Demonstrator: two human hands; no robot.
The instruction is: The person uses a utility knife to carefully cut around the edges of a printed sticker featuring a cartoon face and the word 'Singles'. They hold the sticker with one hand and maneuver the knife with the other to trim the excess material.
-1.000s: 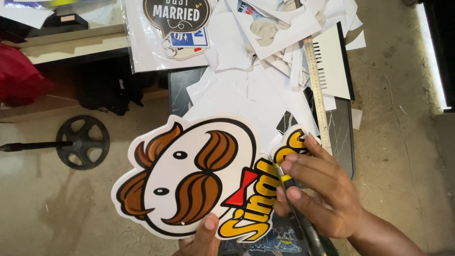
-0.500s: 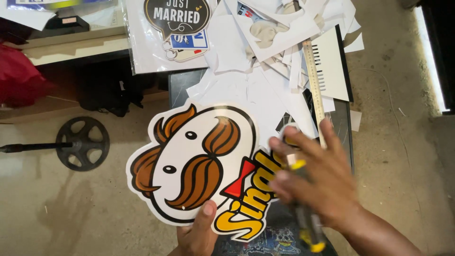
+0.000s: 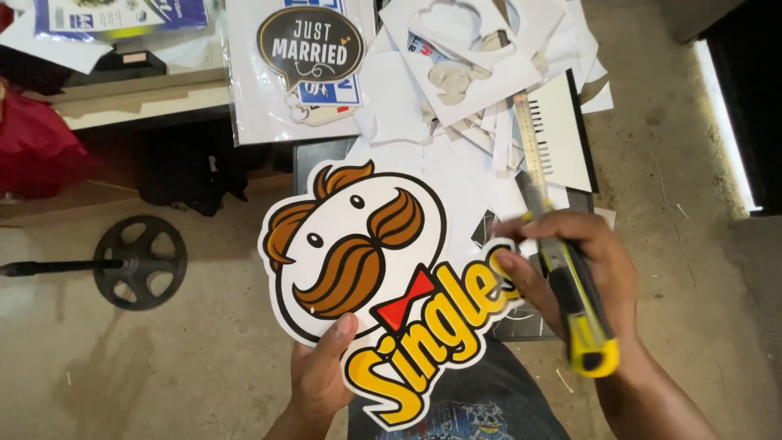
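My left hand grips the lower edge of a large cut-out board, thumb on its face. The board shows a cartoon moustached face with brown hair, a red bow tie and yellow lettering, and it is held above my lap. My right hand is shut on a yellow and black utility knife, whose blade end points up and away. That hand's fingertips rest by the right end of the board's yellow lettering.
A dark tabletop lies beyond, heaped with white paper offcuts. A long metal ruler lies on them. A dark oval sign in a plastic sleeve sits at top. A black wheel on a rod lies on the concrete floor at left.
The board has turned clockwise and shifted right, so its lettering now shows in full. My right hand has lifted off the board's edge, bringing the knife out into full view.
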